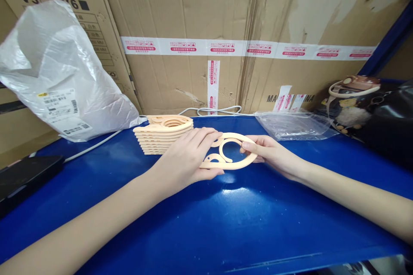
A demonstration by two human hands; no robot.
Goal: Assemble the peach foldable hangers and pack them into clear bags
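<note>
Between my two hands is a peach-coloured plastic folding hanger [240,164], folded into a long loop with a curved hook inside it, held just above the blue surface. My left hand [187,154] grips its left end, fingers over the top and thumb along the lower edge. At the right end, my right hand [269,152] pinches the rounded tip between thumb and fingers. Behind my left hand stands a neat stack of matching folded hangers [155,139], its right side partly hidden by that hand.
A white plastic mailer bag [61,73] leans at the left, above a black device [29,180] and a white cable [93,146]. Cardboard boxes [187,13] wall off the back. A clear plastic bag [293,125], a brown-lidded container [355,86] and a black bag [390,116] lie right on the blue tabletop [209,227].
</note>
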